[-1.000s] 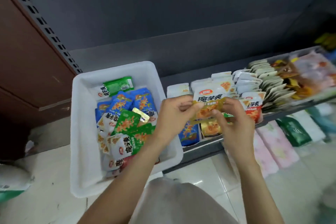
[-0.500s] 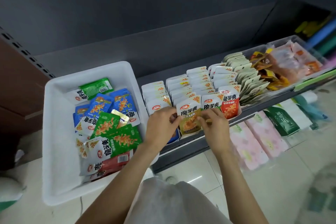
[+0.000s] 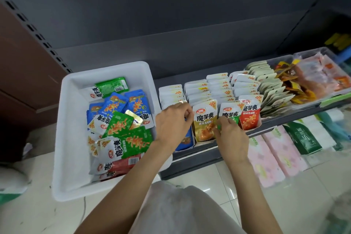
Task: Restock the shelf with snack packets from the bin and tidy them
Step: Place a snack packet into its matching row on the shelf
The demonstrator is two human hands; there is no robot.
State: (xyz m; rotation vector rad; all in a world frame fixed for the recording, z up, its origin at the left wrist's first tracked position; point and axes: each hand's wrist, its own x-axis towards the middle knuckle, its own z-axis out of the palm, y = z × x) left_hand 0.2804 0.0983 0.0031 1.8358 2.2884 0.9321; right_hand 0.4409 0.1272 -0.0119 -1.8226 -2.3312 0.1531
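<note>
A yellow snack packet [image 3: 204,119] stands upright at the front of a row on the grey shelf [image 3: 199,155]. My left hand [image 3: 172,122] has its fingers curled at the packet's left edge, covering most of a blue packet [image 3: 185,139] in the neighbouring row. My right hand [image 3: 230,136] pinches the yellow packet's lower right corner, in front of a green packet [image 3: 230,114]. A red packet [image 3: 249,118] fronts the row to the right. The white bin [image 3: 64,119] on the left holds several loose blue, green and red packets [image 3: 121,123].
Further right on the shelf are rows of pale packets [image 3: 269,89] and clear trays of orange snacks [image 3: 315,78]. Pink and green tissue packs [image 3: 275,154] lie on the level below. A brown cabinet [image 3: 22,62] stands left of the bin. My knee [image 3: 180,211] is below.
Both hands have lowered the yellow packet from in front of the rows down into the front of its row. The camera view has shifted so the bin and shelf sit further left.
</note>
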